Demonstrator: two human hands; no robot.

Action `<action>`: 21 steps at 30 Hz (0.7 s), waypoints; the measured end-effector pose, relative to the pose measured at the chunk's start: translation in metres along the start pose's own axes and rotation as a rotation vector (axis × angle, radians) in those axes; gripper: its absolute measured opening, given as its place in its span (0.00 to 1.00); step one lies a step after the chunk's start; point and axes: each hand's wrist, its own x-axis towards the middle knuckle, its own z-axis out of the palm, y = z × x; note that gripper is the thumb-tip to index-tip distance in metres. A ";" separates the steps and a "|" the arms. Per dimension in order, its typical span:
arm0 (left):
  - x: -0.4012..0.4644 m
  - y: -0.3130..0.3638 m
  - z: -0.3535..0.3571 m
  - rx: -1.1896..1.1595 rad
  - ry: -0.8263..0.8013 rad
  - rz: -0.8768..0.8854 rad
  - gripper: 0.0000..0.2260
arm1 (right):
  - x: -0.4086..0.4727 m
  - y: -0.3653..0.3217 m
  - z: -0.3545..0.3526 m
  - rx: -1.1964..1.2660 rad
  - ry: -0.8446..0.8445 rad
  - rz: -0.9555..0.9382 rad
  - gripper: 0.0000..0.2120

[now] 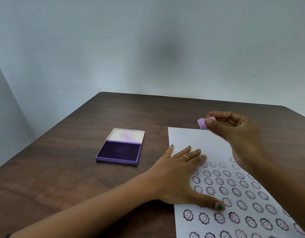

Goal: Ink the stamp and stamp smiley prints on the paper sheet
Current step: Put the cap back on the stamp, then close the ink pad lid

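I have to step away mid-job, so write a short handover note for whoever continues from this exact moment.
Right hand: pinching the lilac stamp, lifted above the sheet's far edge.
Left hand: flat on the paper sheet, holding it still.
Ink pad: open on the table, left of the sheet.
Done: rows of smiley prints fill the near part.
Left: the blank far strip; re-inking first may help.

A plain room, likely a home or small office corner, is showing here: a dark brown wood-grain worktop (65, 169) with rounded corners is sitting against bare, pale blue-grey painted walls (148, 40) speckled with small marks, and the walls are meeting in a corner at about ten o'clock. Whether it is home or office, nothing is telling.
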 end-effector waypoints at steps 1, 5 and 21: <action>0.000 0.000 -0.002 -0.022 0.004 0.007 0.44 | -0.001 0.001 0.001 -0.057 0.001 -0.015 0.11; -0.004 -0.016 -0.037 -0.057 0.150 0.019 0.39 | -0.007 0.002 0.007 -0.285 0.010 -0.084 0.11; -0.096 -0.137 -0.093 -0.200 0.021 -0.517 0.53 | -0.006 0.025 0.080 -0.642 -0.424 -0.234 0.12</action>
